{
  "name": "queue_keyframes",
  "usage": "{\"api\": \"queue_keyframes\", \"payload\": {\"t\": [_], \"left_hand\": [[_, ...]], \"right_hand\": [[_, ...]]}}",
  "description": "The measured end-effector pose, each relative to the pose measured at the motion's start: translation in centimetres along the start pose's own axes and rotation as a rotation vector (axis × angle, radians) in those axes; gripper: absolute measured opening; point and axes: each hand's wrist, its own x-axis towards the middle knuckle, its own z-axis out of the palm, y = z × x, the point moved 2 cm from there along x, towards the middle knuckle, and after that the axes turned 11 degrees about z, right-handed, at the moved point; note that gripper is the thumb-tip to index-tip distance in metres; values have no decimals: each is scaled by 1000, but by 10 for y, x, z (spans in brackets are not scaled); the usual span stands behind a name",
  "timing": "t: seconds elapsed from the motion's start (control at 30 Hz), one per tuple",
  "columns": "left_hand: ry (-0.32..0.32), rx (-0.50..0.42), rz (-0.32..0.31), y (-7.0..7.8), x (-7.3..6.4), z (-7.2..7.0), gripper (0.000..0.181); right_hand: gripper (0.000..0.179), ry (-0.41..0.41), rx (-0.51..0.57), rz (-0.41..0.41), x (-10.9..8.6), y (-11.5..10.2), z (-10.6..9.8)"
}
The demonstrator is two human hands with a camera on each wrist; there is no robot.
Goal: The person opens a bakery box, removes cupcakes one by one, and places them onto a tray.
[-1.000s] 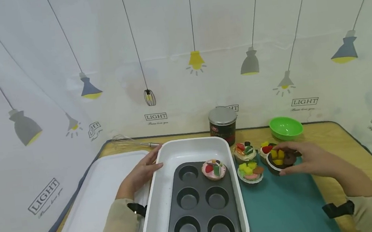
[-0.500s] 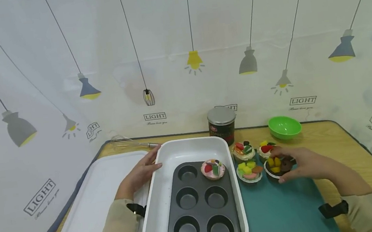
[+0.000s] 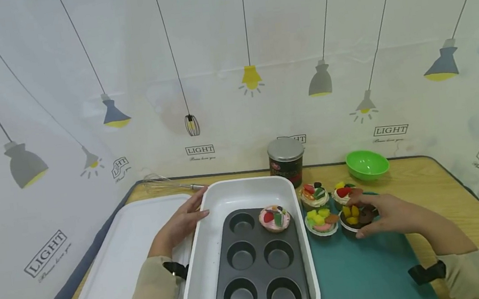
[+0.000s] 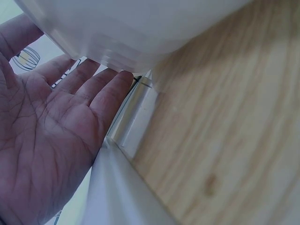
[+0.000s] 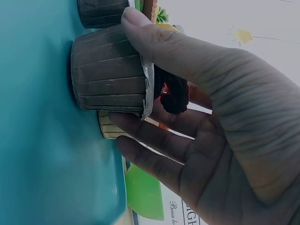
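Note:
In the head view my left hand (image 3: 182,227) holds the left side of a white deep pan (image 3: 202,272), thumb at the rim. The left wrist view shows its fingers against the pan's (image 4: 122,33) outer wall. In the pan lies a dark muffin tin (image 3: 259,265) with a pink-topped cupcake (image 3: 275,218) in its far right cup. My right hand (image 3: 389,214) grips a chocolate cupcake (image 3: 351,215) with yellow pieces on top, thumb and fingers around its upper edge. In the right wrist view this cupcake's brown pleated wrapper (image 5: 110,70) stands on the teal tray (image 3: 364,273).
Beside the gripped cupcake stand a yellow-topped cupcake (image 3: 321,221) and two fruit-topped cupcakes, one at the back left (image 3: 313,194). Behind are a lidded dark tin (image 3: 286,161), a green bowl (image 3: 367,164) and a whisk (image 3: 168,182). A white tray (image 3: 124,266) lies at left.
My right hand and the chocolate cupcake have shifted slightly left and nearer me, closer to the yellow-topped cupcake. The left hand and pan stay put.

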Motion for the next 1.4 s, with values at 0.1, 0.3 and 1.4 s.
{"api": "queue_keyframes", "payload": {"t": [0.1,0.3,1.4], "left_hand": [[-2,3,2,0,0,0,78],[1,-1,0,0,0,0,78],[5,-5,-5,2,0,1,76]], "right_hand": [[81,-3,-2,7,0,0,-1],[80,-14,8,8,0,0,-1],[33,108,-14,-166,-15,-17,-12]]}}
